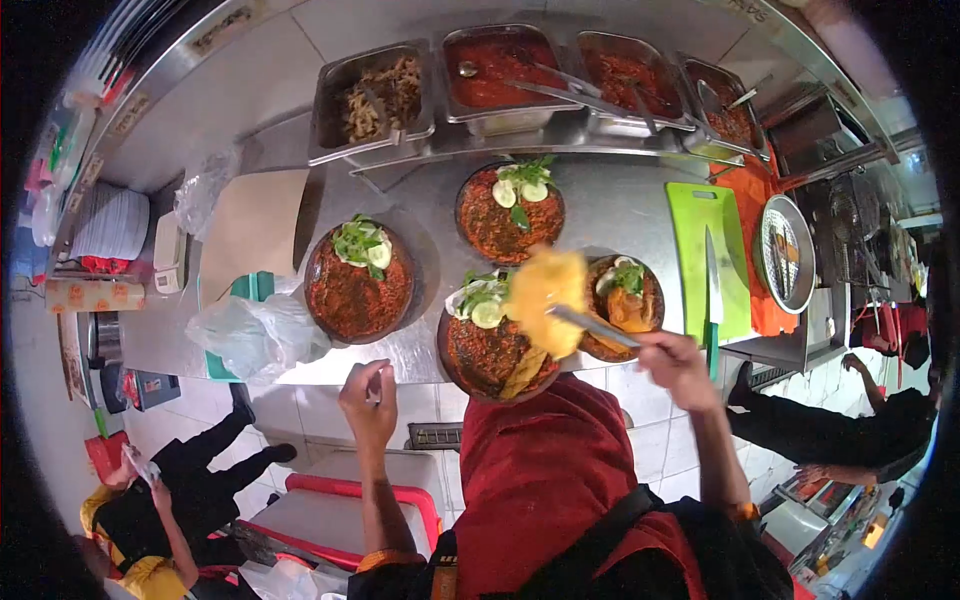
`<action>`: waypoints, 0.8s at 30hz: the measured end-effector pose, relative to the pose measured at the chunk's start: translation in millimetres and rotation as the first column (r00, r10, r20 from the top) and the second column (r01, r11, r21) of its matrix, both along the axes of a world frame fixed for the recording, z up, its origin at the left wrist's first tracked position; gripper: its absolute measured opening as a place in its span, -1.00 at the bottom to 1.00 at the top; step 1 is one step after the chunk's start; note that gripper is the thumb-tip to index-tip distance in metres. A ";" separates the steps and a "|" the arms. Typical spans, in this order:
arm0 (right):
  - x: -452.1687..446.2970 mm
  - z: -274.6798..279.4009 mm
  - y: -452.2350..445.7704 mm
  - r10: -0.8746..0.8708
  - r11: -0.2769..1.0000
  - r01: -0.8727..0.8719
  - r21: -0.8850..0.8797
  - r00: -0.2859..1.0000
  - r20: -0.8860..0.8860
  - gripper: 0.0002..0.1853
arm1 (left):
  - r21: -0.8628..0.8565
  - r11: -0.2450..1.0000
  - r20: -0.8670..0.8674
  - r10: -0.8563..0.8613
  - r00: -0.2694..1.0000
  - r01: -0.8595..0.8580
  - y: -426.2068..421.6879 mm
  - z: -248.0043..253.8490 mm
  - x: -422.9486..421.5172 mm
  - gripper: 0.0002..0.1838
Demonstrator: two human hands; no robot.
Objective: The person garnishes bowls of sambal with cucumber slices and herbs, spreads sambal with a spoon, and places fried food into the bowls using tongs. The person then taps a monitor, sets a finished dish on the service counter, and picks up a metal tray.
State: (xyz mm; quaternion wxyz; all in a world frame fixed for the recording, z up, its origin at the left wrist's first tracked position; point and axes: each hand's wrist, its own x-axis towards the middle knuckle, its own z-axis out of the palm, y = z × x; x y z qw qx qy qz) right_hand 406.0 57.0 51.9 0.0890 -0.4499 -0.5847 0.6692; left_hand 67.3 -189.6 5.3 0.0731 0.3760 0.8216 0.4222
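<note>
My right hand (680,370) is closed on metal tongs (595,326), which hold a yellow fried piece (548,300), blurred, above the front plates. My left hand (369,398) is raised at the counter's front edge, fingers curled; whether anything is in them is too small to tell. Below the fried piece stands a dark plate (480,360) with red sambal, cucumber, greens and a brown piece. To its right, another plate (625,300) bears a fried piece and greens. Two plates with red sambal, cucumber and greens stand at the left (358,290) and back (511,220).
Metal trays (500,70) of red sauce and shredded food line the back. A green board (708,250) with a knife (713,290) lies right, beside a strainer bowl (785,255). Plastic bags (262,335) lie left. Other people stand at lower left and right.
</note>
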 end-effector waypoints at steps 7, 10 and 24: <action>-57.3 -64.2 -37.3 0.332 0.941 -0.335 -0.054 0.941 -0.063 -0.74 | -0.005 0.997 0.074 -0.075 0.994 0.076 4.5 -3.5 0.9 -0.93; -68.7 -60.4 -34.7 0.323 0.925 -0.320 -0.205 0.946 -0.022 -0.75 | 0.113 0.983 0.034 -0.150 0.988 0.145 19.7 -6.1 6.7 -0.92; 22.4 16.2 8.0 0.233 0.851 -0.262 0.455 0.965 0.120 -0.62 | -0.308 0.806 -0.154 -0.566 0.810 0.505 74.8 -7.6 37.8 -0.76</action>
